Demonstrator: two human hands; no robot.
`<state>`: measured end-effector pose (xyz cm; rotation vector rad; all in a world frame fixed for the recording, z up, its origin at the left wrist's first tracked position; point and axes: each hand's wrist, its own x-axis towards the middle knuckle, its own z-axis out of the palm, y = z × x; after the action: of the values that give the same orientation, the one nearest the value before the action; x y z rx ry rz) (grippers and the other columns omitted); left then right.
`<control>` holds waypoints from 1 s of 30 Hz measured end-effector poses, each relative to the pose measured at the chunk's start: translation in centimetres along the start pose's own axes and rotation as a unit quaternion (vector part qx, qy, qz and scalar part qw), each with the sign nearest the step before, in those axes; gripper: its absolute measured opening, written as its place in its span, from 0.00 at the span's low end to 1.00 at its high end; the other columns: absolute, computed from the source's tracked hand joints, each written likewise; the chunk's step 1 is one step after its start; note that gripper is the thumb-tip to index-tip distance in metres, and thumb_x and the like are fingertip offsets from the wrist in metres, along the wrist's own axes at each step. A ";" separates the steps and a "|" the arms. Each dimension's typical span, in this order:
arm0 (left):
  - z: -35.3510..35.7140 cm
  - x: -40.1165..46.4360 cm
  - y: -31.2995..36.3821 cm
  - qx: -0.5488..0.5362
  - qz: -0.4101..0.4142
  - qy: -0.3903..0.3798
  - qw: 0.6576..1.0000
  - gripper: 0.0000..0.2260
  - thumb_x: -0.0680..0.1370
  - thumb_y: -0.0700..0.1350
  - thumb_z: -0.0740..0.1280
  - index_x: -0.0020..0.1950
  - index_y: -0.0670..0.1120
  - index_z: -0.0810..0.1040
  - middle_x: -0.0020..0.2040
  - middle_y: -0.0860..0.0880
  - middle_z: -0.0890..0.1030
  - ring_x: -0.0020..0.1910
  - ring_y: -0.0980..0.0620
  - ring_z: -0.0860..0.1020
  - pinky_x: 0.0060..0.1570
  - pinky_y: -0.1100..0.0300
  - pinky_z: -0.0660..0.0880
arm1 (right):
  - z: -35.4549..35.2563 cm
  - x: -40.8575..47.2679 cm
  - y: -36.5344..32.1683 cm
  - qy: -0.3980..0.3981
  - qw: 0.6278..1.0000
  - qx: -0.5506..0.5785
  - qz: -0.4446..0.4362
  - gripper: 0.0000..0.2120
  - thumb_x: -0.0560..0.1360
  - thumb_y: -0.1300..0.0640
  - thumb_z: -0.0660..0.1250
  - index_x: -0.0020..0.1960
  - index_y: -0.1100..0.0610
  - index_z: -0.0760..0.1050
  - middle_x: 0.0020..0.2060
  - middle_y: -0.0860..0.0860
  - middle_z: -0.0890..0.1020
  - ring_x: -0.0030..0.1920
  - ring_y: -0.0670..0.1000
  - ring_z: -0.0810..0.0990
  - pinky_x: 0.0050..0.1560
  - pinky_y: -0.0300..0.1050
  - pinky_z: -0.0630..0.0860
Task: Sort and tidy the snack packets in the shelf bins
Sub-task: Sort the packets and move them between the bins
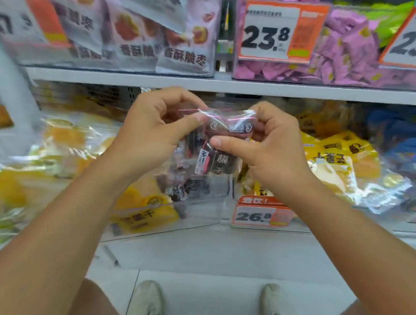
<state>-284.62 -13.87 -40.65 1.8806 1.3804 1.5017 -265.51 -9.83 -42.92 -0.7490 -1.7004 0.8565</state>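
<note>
Both hands hold a clear zip bag (212,143) in front of the grey shelf board (230,86), just below its edge. The bag carries small dark wrapped snacks with white characters — they fill its lower part and hang down, so its long axis runs roughly top to bottom, with the pink-lined zip strip uppermost and lying left to right. The left hand (155,127) pinches the strip's left end between curled fingers and thumb; the right hand (264,141) grips the right end, its thumb pressed flat across the bag's front.

Below the shelf board, behind the bag, clear bins hold more packets. The bin directly under the hands has dark packets (190,185) like those in the bag. To its left lie yellow-and-clear packets (64,138) in a loose heap; to its right, yellow packets (336,150) with dark print, and further right blue ones (403,135), blurred. An orange price tag (262,214) reading 26.8 stands on the bin front, right of the dark packets.

Above the shelf board, the left bin holds pale packets (141,31) showing red fruit, and the right bin holds purple packets (342,56) behind a price tag (280,31) marked 23.8.

Two pale shoes (148,302) stand on the tiled floor — directly beneath the bag.
</note>
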 end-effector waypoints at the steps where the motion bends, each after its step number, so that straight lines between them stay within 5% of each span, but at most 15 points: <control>1: -0.5 -0.2 -0.3 0.019 -0.004 0.009 1.000 0.06 0.77 0.41 0.72 0.47 0.53 0.82 0.40 0.48 0.84 0.40 0.40 0.79 0.41 0.48 0.77 | 0.7 0.3 0.1 -0.004 1.000 0.002 0.008 0.21 0.62 0.61 0.83 0.47 0.65 0.76 0.42 0.54 0.87 0.44 0.53 0.86 0.45 0.52 0.84; 3: -0.8 -0.4 -1.0 0.051 -0.031 0.007 0.998 0.05 0.78 0.41 0.71 0.47 0.51 0.83 0.41 0.48 0.85 0.40 0.42 0.80 0.42 0.48 0.78 | 1.4 0.7 0.3 -0.020 0.999 -0.023 0.020 0.23 0.61 0.61 0.84 0.47 0.62 0.74 0.41 0.52 0.86 0.42 0.50 0.86 0.42 0.48 0.84; 8: -0.1 -0.2 -1.6 0.217 -0.062 -0.057 0.972 0.10 0.78 0.41 0.67 0.47 0.57 0.80 0.40 0.54 0.81 0.42 0.50 0.78 0.46 0.55 0.76 | 1.5 0.8 1.9 -0.055 0.987 -0.145 0.040 0.32 0.57 0.51 0.85 0.54 0.47 0.72 0.39 0.52 0.84 0.41 0.54 0.85 0.42 0.59 0.82; 11: -0.4 0.5 -1.6 0.229 -0.128 -0.102 0.960 0.13 0.77 0.38 0.64 0.47 0.57 0.81 0.46 0.51 0.83 0.47 0.48 0.81 0.50 0.50 0.79 | 2.0 0.4 1.1 -0.066 0.967 -0.244 -0.009 0.32 0.60 0.48 0.83 0.62 0.43 0.77 0.46 0.46 0.84 0.43 0.44 0.82 0.48 0.47 0.81; 14: -0.7 1.1 -2.1 0.188 -0.187 -0.167 0.950 0.17 0.77 0.33 0.63 0.46 0.54 0.85 0.43 0.49 0.86 0.44 0.46 0.85 0.47 0.46 0.83 | 2.4 0.2 -0.1 -0.080 0.940 -0.329 -0.031 0.24 0.64 0.45 0.81 0.58 0.45 0.81 0.46 0.42 0.84 0.41 0.39 0.80 0.44 0.37 0.79; 19: -0.6 1.6 -2.4 0.107 -0.236 -0.242 0.935 0.17 0.78 0.31 0.66 0.50 0.51 0.86 0.51 0.49 0.86 0.54 0.49 0.83 0.58 0.48 0.80 | 2.2 0.6 -0.4 -0.178 0.863 -0.472 0.000 0.26 0.60 0.34 0.78 0.52 0.45 0.75 0.49 0.45 0.71 0.50 0.47 0.70 0.45 0.46 0.73; 24: -0.1 1.6 -1.7 0.237 -0.182 -0.240 0.924 0.13 0.79 0.34 0.64 0.54 0.50 0.82 0.51 0.49 0.84 0.51 0.47 0.82 0.53 0.47 0.80 | 3.4 1.0 -0.2 -0.289 0.801 -0.524 -0.023 0.41 0.63 0.31 0.74 0.70 0.40 0.64 0.54 0.45 0.79 0.58 0.52 0.72 0.57 0.55 0.72; 28: -1.2 1.3 -0.2 0.383 -0.081 -0.167 0.905 0.14 0.75 0.46 0.74 0.59 0.55 0.80 0.55 0.53 0.81 0.54 0.49 0.79 0.56 0.50 0.77 | 4.1 1.8 -0.9 -0.298 0.756 -0.581 -0.049 0.28 0.64 0.31 0.74 0.55 0.44 0.70 0.34 0.42 0.70 0.44 0.52 0.73 0.55 0.55 0.67; 30: -1.8 1.3 0.1 0.417 -0.111 -0.208 0.878 0.11 0.73 0.48 0.75 0.55 0.56 0.81 0.51 0.54 0.82 0.51 0.50 0.80 0.52 0.52 0.78 | 4.5 2.0 -1.2 -0.326 0.734 -0.593 -0.059 0.25 0.64 0.33 0.75 0.49 0.45 0.67 0.33 0.43 0.68 0.41 0.51 0.70 0.52 0.53 0.65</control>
<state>-286.22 -13.35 -39.22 2.1947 2.1014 0.3191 -270.41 -9.70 -41.77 -1.2039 -2.9166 -0.2751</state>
